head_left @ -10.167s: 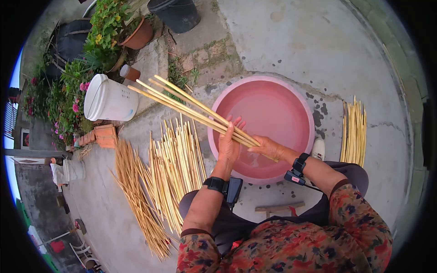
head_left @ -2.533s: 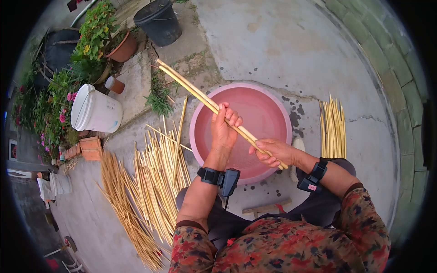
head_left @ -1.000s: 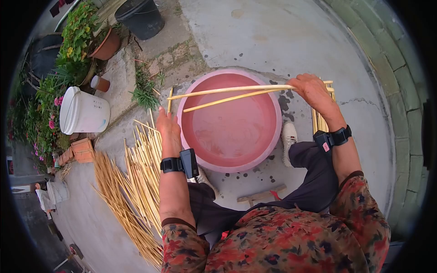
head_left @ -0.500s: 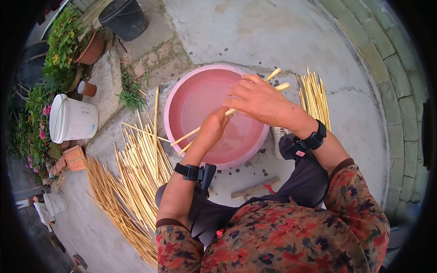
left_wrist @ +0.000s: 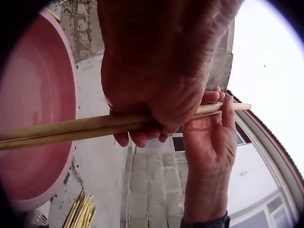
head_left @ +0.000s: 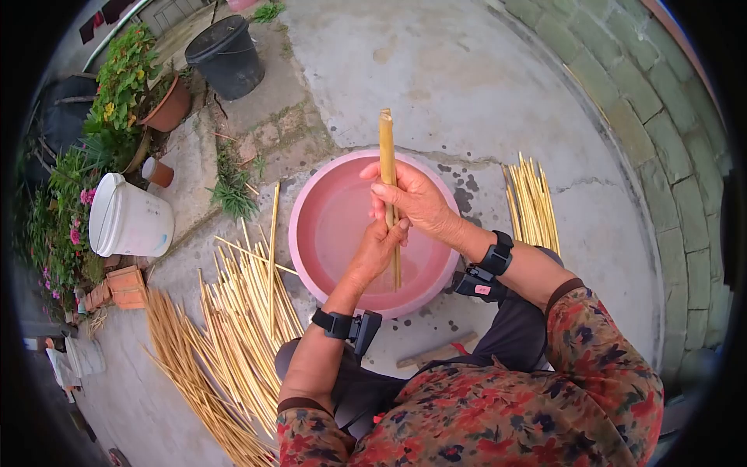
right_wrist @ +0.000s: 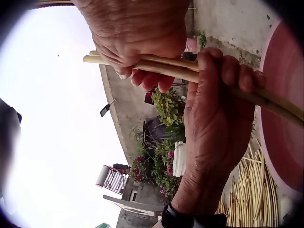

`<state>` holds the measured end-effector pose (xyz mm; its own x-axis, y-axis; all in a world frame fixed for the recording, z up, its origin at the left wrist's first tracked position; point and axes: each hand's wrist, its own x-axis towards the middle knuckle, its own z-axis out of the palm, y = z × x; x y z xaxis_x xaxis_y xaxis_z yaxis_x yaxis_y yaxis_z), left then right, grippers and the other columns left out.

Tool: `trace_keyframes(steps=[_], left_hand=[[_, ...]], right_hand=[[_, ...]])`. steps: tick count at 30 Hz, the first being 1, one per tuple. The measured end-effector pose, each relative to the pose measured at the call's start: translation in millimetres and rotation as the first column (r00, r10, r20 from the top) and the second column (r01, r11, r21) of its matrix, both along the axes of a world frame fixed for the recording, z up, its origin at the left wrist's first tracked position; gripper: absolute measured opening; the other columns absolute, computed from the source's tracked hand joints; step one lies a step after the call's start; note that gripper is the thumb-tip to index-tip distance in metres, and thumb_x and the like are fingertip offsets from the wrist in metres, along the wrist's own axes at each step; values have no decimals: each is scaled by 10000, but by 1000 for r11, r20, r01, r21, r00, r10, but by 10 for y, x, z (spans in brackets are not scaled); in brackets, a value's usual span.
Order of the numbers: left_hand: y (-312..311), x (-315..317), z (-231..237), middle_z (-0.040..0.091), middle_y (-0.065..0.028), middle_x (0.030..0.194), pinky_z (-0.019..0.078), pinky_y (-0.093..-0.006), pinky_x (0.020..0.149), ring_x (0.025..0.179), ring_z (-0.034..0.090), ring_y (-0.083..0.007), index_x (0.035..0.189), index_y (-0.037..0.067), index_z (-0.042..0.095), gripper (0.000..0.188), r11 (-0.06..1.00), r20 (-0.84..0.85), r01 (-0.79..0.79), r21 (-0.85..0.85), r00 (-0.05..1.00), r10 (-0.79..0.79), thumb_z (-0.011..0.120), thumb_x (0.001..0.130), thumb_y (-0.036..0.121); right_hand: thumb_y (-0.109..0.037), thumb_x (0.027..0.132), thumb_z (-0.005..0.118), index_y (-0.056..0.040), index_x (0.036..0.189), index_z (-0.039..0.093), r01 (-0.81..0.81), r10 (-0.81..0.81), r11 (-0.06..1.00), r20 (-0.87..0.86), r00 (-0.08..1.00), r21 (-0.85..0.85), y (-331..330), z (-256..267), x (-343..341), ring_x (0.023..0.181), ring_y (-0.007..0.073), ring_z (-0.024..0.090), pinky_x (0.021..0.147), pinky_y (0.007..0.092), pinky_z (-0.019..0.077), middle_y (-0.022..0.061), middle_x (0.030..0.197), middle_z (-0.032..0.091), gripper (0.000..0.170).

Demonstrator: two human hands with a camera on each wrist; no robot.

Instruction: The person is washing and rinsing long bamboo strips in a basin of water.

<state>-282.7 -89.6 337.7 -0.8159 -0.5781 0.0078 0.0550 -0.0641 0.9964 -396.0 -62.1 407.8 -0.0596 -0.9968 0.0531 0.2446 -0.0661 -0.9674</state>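
Note:
Two pale peeled sticks are held upright over the pink basin, seen nearly end-on in the head view. The left hand curls its fingers round their lower part; in the right wrist view the left hand wraps both sticks. Just above it, the right hand holds them between thumb and fingers. In the left wrist view the sticks run through the left hand to the right hand.
Left of the basin lie a pile of pale sticks and a browner bundle. A smaller bundle is at the right. A white bucket, a black bucket and potted plants stand at the upper left.
Several sticks were held at first, now two. The right hand reached right with them, then came back to the left hand; the sticks swung from slanting to upright over the basin.

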Motion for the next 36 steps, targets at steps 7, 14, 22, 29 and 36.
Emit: trace_keyframes(steps=[7,14,22,29,36], left_hand=[[-75,60,-111,396,3,640,401,-244,591,591,415,-90,809,44,437,251,989,-170,12,150,985,14,383,917,264],[-180,111,-150,396,7,645,395,-234,600,595,416,-87,848,41,451,259,993,-163,-62,104,983,79,398,911,287],[-340,278,-41,500,-16,711,408,-286,750,768,529,-149,850,19,486,150,917,-44,-391,76,918,395,491,856,169],[-531,584,-187,476,-45,728,417,-311,740,767,515,-190,863,-16,503,213,860,159,-458,-224,854,496,535,835,192],[-863,1006,-363,374,-1,588,437,-342,780,619,450,-133,927,24,456,220,479,-151,-761,437,463,873,479,877,237]], right_hand=[[-197,875,474,-20,1052,451,54,-43,993,108,993,-101,-391,247,80,472,52,393,462,205,395,-22,603,392,252],[-225,870,492,-6,1049,460,19,-2,981,88,996,-192,-666,497,247,459,45,382,440,193,370,-25,592,383,285],[-203,834,553,-70,1030,479,-37,-76,961,-392,917,-272,-749,61,628,541,48,446,531,191,400,-40,608,418,248],[-260,834,539,-69,1149,452,-200,56,903,-356,933,-381,-725,-416,646,1012,153,473,856,309,381,58,1032,525,378],[-287,886,423,-38,1051,508,464,-517,737,-32,855,492,-492,-2453,-419,785,150,562,688,277,464,81,916,551,311]])
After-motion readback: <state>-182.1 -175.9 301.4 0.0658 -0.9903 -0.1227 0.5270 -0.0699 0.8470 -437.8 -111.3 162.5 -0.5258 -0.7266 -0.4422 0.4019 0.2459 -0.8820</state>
